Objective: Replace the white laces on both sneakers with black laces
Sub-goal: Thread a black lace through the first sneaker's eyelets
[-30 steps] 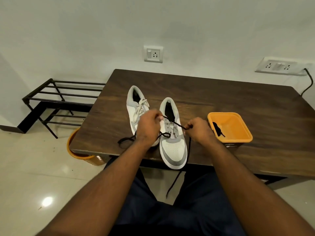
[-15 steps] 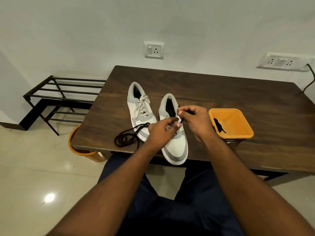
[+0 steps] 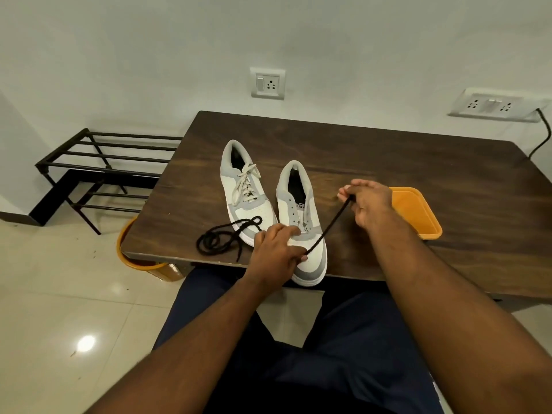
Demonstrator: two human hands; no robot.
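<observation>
Two white and grey sneakers stand side by side on the dark wooden table (image 3: 388, 162), toes toward me. The left sneaker (image 3: 243, 191) still carries its white laces (image 3: 245, 182). The right sneaker (image 3: 301, 213) has empty eyelets. A black lace (image 3: 328, 227) runs taut between my hands over this shoe. My left hand (image 3: 277, 249) rests on its toe and pinches the lace's lower end. My right hand (image 3: 369, 201) holds the upper end, raised to the shoe's right. The rest of the black lace (image 3: 221, 239) lies coiled by the left sneaker's toe.
An orange tray (image 3: 418, 216) sits on the table right of my right hand. A black metal rack (image 3: 98, 165) stands on the floor at left. An orange bucket (image 3: 140, 261) is under the table's left corner. Wall sockets are behind.
My right hand has moved out to the right and pulled a stretch of black lace taut. My left hand slid down from the eyelets to the shoe's toe.
</observation>
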